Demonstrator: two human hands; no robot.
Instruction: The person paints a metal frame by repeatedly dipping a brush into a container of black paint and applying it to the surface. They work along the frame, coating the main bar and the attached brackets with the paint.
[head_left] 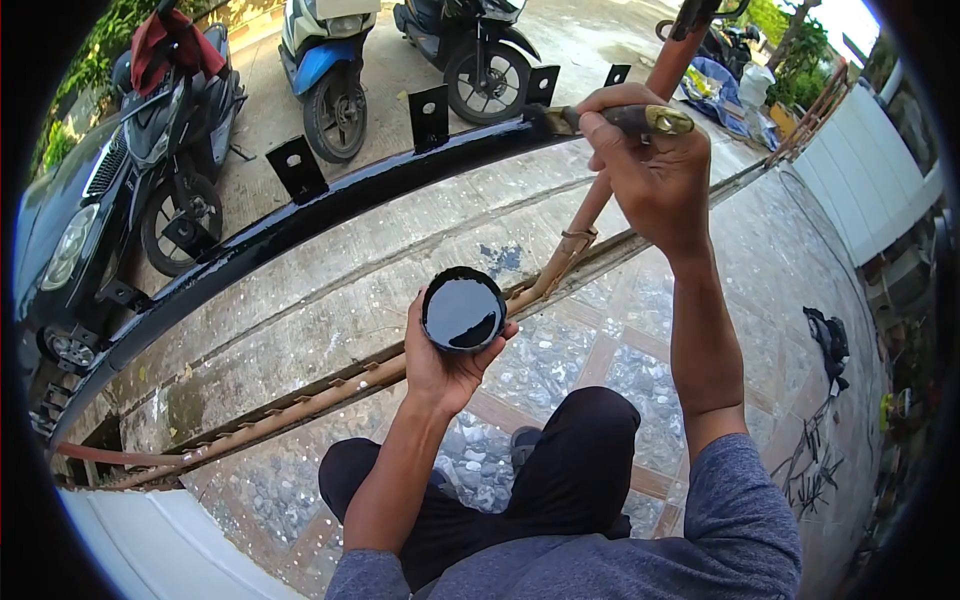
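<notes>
My left hand (448, 372) holds a small round can of black paint (463, 308) from below, its fingers wrapped around the side and the dark glossy surface facing up. In my right hand (655, 170) is a paintbrush (640, 119), gripped by its handle. The dark bristles touch the top of a long metal bar (380, 183) near its right part. Wet-looking black paint covers the bar, which runs across the view. Flat metal tabs with holes, such as this bracket (429, 120), stand up along it.
Behind the bar stand several parked motorcycles (335, 110) and a dark car (75, 240). A reddish-brown post (680, 60) slopes down at the right end. Below me lies a patterned stone floor (570, 350), crossed by a rusty rail (330, 388). A black cloth-like thing (828, 345) lies at right.
</notes>
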